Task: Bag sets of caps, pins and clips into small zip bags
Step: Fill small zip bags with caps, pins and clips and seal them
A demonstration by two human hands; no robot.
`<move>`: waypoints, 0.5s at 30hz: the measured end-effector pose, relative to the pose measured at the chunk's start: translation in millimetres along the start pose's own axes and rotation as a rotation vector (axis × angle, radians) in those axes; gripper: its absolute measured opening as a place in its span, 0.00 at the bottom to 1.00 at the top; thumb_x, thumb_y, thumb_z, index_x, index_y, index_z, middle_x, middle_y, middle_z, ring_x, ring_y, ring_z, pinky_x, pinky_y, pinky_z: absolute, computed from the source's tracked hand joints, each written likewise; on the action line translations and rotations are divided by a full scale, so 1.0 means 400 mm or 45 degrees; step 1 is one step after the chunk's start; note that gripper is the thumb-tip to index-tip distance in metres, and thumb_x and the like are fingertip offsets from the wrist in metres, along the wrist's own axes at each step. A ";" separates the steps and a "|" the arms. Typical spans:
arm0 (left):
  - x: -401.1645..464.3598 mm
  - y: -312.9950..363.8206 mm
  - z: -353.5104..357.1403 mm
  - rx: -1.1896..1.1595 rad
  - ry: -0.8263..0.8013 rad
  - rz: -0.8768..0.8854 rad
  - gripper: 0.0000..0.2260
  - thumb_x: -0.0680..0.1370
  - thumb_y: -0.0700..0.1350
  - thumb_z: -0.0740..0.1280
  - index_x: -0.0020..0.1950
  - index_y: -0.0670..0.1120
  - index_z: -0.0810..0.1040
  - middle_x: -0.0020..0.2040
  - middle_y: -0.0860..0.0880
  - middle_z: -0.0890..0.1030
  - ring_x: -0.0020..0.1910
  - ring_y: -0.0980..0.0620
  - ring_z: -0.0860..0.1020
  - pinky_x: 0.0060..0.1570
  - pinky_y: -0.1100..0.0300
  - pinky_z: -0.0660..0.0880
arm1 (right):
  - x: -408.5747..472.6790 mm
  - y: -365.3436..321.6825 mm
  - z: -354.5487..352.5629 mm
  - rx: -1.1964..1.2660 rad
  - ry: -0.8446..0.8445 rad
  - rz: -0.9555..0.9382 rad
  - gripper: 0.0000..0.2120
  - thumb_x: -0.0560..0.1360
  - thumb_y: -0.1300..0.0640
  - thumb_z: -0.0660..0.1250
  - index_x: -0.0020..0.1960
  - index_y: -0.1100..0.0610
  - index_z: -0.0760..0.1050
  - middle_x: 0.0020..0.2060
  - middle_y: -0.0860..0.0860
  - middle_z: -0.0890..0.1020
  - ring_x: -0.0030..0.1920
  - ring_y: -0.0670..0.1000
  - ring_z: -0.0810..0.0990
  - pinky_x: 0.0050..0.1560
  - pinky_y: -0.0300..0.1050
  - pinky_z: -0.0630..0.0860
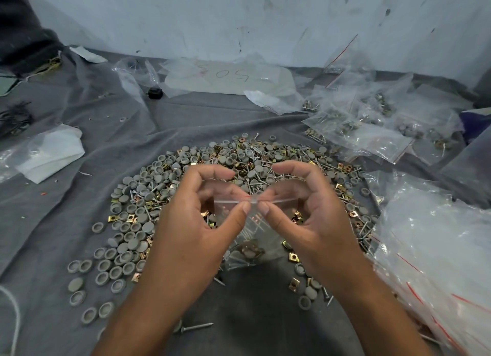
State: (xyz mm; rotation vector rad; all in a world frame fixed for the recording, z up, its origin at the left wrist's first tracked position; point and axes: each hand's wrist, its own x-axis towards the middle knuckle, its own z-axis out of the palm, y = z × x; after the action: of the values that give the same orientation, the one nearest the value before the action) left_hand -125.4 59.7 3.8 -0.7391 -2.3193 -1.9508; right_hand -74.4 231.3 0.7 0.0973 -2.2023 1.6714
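Clear plastic is what I have pinched between both hands at the centre of the frame: a small zip bag, held up by its top strip over the heap. My left hand pinches the strip between thumb and forefinger, and my right hand does the same just beside it, the two thumb tips almost touching. The bag hangs below my fingers, and I can see pins, a brass clip and a grey cap inside it.

Under and behind my hands, a wide heap of parts lies on the grey cloth: round grey caps, thin metal pins and square brass clips all mixed together, with loose caps scattered to the lower left. At the upper right of the frame sits a pile of filled bags. At the right edge lies a stack of empty bags with red strips.
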 end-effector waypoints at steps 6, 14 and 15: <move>0.003 0.004 -0.003 -0.077 -0.029 0.011 0.16 0.72 0.51 0.75 0.54 0.55 0.72 0.47 0.52 0.86 0.49 0.50 0.84 0.49 0.45 0.79 | -0.003 0.003 -0.002 0.060 0.027 -0.029 0.19 0.75 0.53 0.75 0.61 0.41 0.72 0.48 0.47 0.86 0.50 0.49 0.85 0.47 0.34 0.78; 0.019 0.007 -0.043 -0.247 -0.154 -0.141 0.12 0.71 0.48 0.75 0.51 0.58 0.78 0.44 0.48 0.87 0.43 0.47 0.86 0.39 0.62 0.81 | 0.011 -0.023 -0.057 0.317 -0.039 0.135 0.17 0.71 0.53 0.76 0.57 0.43 0.77 0.45 0.52 0.88 0.43 0.48 0.87 0.39 0.35 0.80; 0.019 0.007 -0.046 -0.263 -0.169 -0.150 0.12 0.71 0.47 0.75 0.51 0.57 0.79 0.44 0.47 0.87 0.43 0.46 0.86 0.38 0.62 0.80 | 0.012 -0.025 -0.063 0.320 -0.056 0.143 0.17 0.71 0.54 0.76 0.56 0.42 0.78 0.44 0.52 0.88 0.43 0.49 0.87 0.38 0.36 0.80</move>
State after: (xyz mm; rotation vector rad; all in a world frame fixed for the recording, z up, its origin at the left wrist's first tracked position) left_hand -136.4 45.4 13.0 -0.7837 -2.3061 -2.2864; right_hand -69.6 252.8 17.1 0.0786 -2.0519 2.0208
